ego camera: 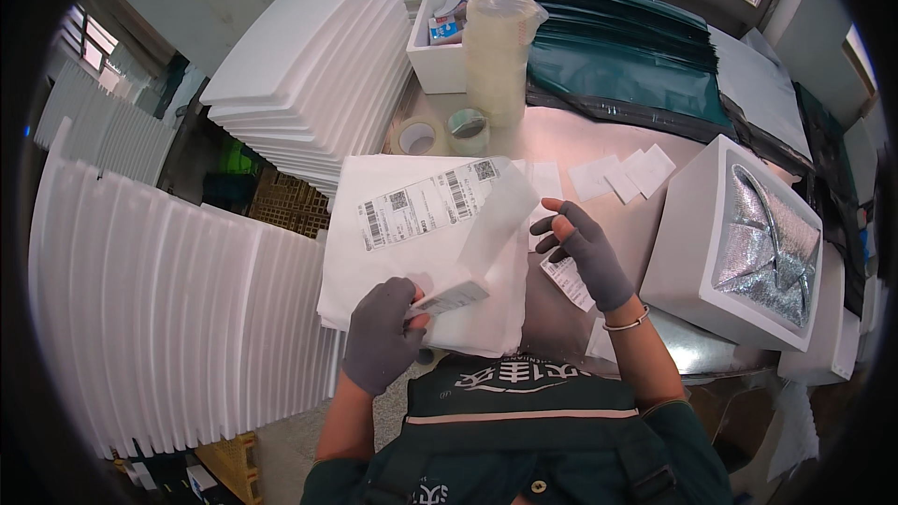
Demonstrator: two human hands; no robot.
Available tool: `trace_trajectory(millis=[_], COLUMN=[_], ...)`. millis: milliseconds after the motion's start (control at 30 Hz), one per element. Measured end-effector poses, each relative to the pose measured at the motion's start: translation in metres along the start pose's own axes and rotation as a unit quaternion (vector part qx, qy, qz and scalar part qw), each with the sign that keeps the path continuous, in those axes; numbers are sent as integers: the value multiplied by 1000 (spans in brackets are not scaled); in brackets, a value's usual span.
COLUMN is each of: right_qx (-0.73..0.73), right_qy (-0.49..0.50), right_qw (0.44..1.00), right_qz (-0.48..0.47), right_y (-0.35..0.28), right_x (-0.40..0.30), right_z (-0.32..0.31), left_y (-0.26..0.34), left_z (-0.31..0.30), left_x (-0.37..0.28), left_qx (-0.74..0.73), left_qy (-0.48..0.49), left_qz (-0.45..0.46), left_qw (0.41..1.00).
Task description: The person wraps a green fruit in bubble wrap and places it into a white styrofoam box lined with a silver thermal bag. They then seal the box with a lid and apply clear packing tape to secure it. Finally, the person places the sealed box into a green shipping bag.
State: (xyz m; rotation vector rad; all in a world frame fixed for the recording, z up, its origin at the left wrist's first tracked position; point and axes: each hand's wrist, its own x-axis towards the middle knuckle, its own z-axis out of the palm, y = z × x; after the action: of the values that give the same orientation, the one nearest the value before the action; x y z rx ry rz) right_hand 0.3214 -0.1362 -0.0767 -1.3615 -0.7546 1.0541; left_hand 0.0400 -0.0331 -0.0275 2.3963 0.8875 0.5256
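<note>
My left hand [386,333], in a grey fingerless glove, pinches the left end of a folded strip of printed labels [452,297]. The strip lies over a stack of white sheets [421,266], and a curled translucent part of it rises at the stack's right side. A printed label with barcodes [428,203] lies flat on the upper part of the stack. My right hand [586,249], gloved alike, is just right of the stack with its fingers apart and holds nothing. Below its fingers, another printed label [568,282] rests on the metal table [554,330].
White foam panels [302,49] stand stacked at the back left, more [175,308] at the left. Tape rolls [417,135] and a wrapped tape stack [497,56] stand behind. Right are a foam box [673,252] with a silver pouch [768,245], and green bags [624,77] behind.
</note>
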Motion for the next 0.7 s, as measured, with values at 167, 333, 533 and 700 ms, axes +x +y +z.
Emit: trace_trajectory(millis=[167,333,533,700], right_qx=[37,-90,-290,-309], right_qy=[8,35,73,20], right_qw=[999,993,938,945], right_qz=[-12,-64,-174,-109], right_y=[-9,-19,-40,-42], right_x=[-2,5,26,24], right_z=[-4,12,35,43], left_y=[16,9,-9,-22], left_z=[-10,-7,1,7], left_x=[-8,-9,-19,-31], left_qx=[143,189,225,214], left_qy=[-31,-6,28,58], left_qz=[80,139,185,193], left_qw=[986,972,956,956])
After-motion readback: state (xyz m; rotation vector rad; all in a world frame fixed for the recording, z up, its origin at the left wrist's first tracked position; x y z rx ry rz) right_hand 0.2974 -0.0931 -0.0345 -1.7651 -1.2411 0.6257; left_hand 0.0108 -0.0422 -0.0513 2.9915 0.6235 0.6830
